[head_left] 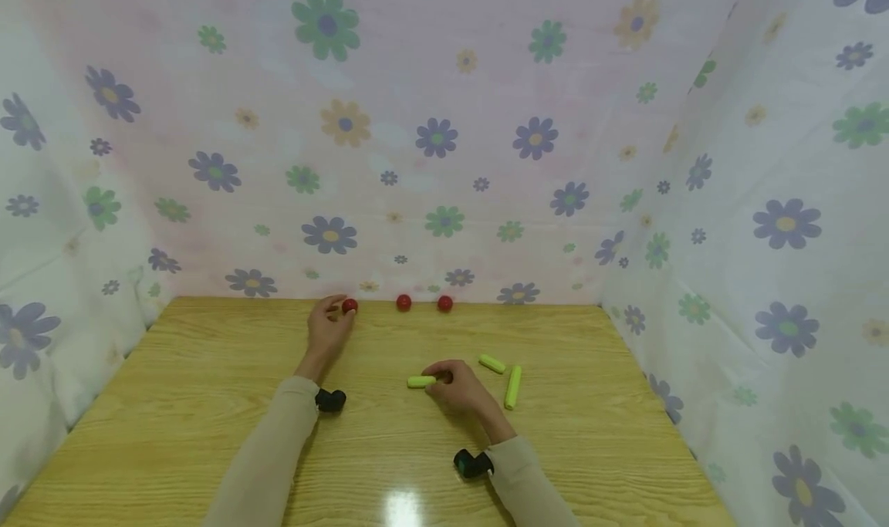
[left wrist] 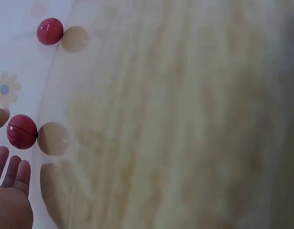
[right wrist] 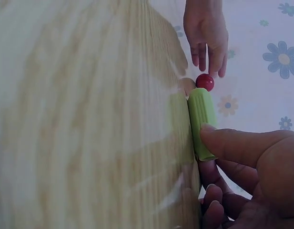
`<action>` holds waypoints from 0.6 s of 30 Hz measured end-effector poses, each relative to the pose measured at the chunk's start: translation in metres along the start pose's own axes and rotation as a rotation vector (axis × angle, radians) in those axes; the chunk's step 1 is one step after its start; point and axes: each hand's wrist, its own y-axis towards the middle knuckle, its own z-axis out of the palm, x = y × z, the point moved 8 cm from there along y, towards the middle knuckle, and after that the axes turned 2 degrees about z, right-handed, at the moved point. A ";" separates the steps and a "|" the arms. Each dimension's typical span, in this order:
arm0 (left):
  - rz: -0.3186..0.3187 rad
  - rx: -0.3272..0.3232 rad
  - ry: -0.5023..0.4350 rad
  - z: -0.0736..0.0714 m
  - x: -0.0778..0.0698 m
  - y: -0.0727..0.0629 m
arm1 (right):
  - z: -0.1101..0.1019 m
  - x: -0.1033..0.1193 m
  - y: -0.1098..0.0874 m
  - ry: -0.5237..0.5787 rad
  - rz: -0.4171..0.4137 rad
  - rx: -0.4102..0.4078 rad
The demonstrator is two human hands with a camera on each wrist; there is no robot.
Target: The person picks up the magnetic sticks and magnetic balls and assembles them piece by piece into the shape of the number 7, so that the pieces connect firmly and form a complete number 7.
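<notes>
At the table's back edge, my left hand (head_left: pixel 329 328) reaches around a red ball (head_left: pixel 350 305). In the left wrist view that ball (left wrist: pixel 22 131) has a thin seam line; the thumb (left wrist: pixel 0 117) is on one side and loosely bent fingers (left wrist: pixel 12 174) on the other, with visible gaps. My right hand (head_left: pixel 457 386) pinches one end of a short, ribbed light-green stick (head_left: pixel 420 382), like modelling clay, lying on or just above the table. The right wrist view shows its thumb (right wrist: pixel 232 145) on the stick (right wrist: pixel 202 121); some fingertips are hidden behind it.
Two more red balls, a middle one (head_left: pixel 403 302) and a right one (head_left: pixel 444 304), sit along the back edge. Right of my right hand lie a short green stick (head_left: pixel 492 363) and a longer one (head_left: pixel 512 387). Flowered cloth (head_left: pixel 389 226) encloses the wooden table (head_left: pixel 590 450).
</notes>
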 end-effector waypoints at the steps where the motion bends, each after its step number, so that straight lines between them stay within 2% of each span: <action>1: -0.013 0.007 -0.001 0.000 0.001 0.001 | 0.000 -0.001 0.000 -0.004 0.002 0.003; 11: -0.101 0.104 0.040 0.006 0.011 0.011 | 0.001 -0.005 0.003 -0.013 -0.016 0.014; 13: -0.071 0.149 0.078 0.009 0.009 0.013 | 0.001 -0.003 0.003 -0.010 -0.033 0.015; 18: 0.099 0.332 0.349 0.024 -0.001 0.012 | 0.000 0.000 0.002 -0.009 -0.059 0.009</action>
